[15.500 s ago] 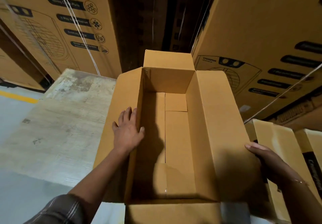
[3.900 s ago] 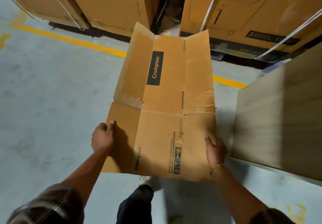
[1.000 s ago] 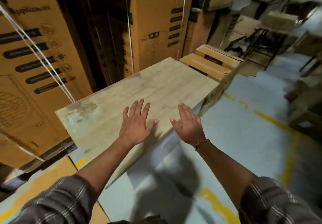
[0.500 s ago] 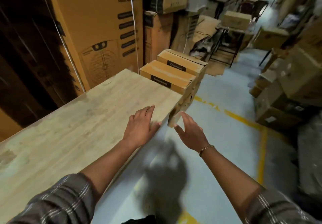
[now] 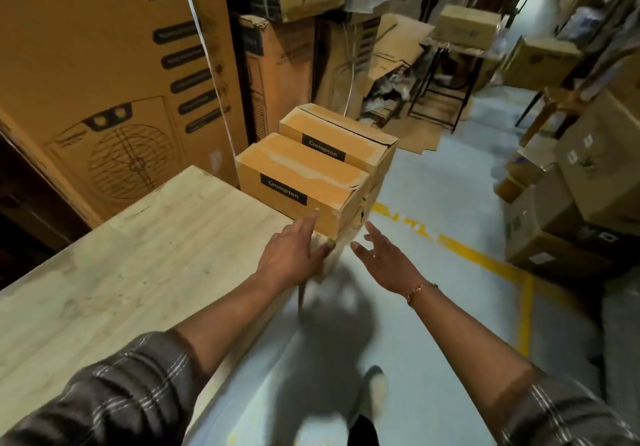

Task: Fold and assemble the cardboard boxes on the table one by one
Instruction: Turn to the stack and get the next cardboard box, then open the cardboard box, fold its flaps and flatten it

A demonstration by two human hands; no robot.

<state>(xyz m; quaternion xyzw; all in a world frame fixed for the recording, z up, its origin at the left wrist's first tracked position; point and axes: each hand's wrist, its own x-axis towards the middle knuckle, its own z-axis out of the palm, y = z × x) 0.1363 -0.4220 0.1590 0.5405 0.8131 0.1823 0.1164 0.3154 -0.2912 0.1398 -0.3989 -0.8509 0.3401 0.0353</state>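
Where the wooden table (image 5: pixel 138 255) ends at its far corner, two closed cardboard boxes stand side by side, each with a black Crompton label on top.

Head view, entries:
- The near box (image 5: pixel 298 182) is just beyond the table corner, against the far box (image 5: pixel 337 144) behind it.
- The left hand (image 5: pixel 294 255) is over the table corner, fingers straight and together, holding nothing. Its index fingertip is at the near box's side, but contact cannot be told. Half a second ago it lay further back on the tabletop.
- The right hand (image 5: pixel 384 262) is off the table edge above the grey floor (image 5: pixel 450 324), fingers straight and spread, holding nothing. It has come closer to the near box's front corner.
- A bracelet (image 5: pixel 420 289) is on the right wrist.
- A large printed carton (image 5: pixel 104 64) stands behind the table.
- A yellow line (image 5: pixel 467 255) runs on the floor, right of the boxes.
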